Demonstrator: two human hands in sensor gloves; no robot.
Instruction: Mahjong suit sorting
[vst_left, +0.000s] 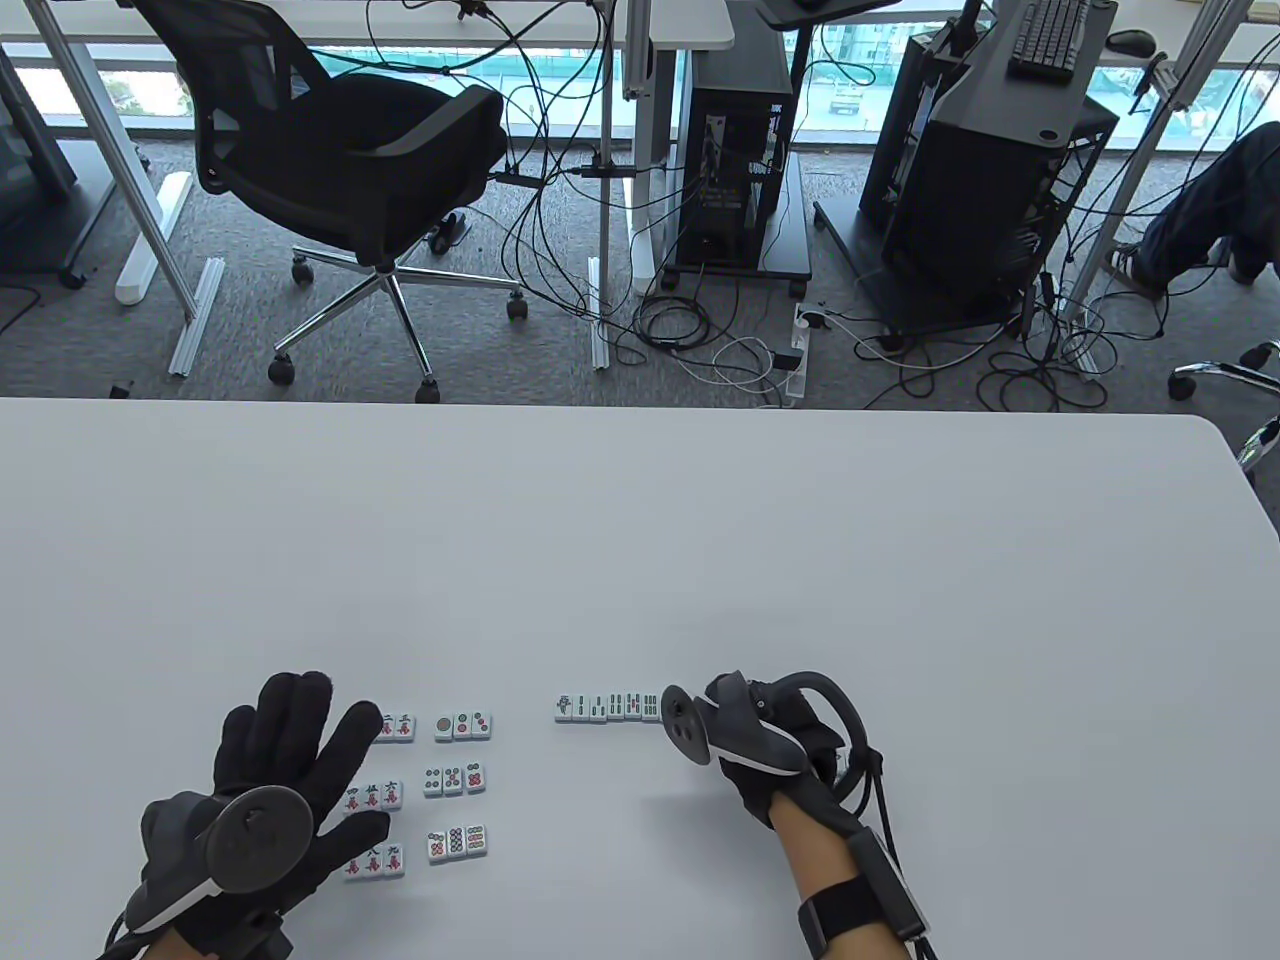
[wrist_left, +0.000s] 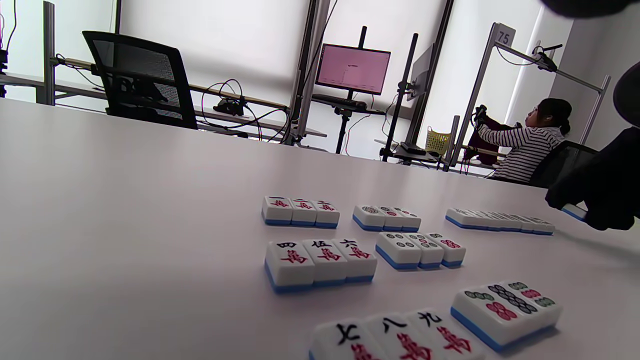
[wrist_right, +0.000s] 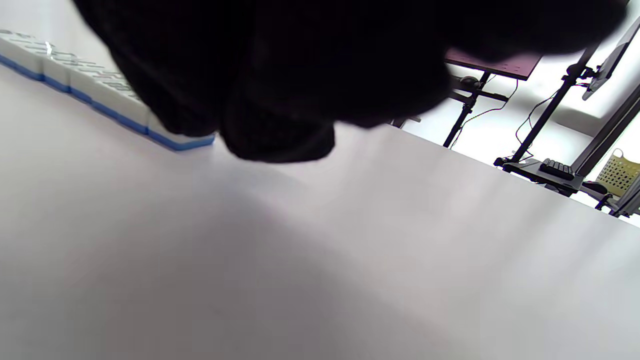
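The right hand (vst_left: 770, 745) sits at the right end of the bamboo row (vst_left: 608, 706), fingers curled down onto a tile (wrist_right: 182, 139) at that end, white face over a blue base. The grip looks like a pinch on that last tile, though the glove hides the fingertips. Just left of the grip the row runs off in one straight line, tiles touching side by side.

Further left of that grip, well apart, six tidy groups of three: the dot groups (vst_left: 457, 781) in one column, the character groups (vst_left: 376, 797) in the next. The left hand (vst_left: 270, 790) lies flat over that far column, fingers spread and relaxed, holding nothing, its thumb covering part of the lower character tiles.

The table view loses tiles under the left glove (the left wrist view clears that up): all nine character tiles (wrist_left: 320, 257) show there, red and black marks crisp, edges rounded, glossy. That same view catches the right glove (wrist_left: 600, 195) with a sliver of blue-based tile poking out. The right wrist view is mostly black knit fabric, blurred.

The table (vst_left: 700, 540) is smooth, matte white. Beyond it, a mesh office chair (vst_left: 350, 160) and tangled cables on grey carpet.
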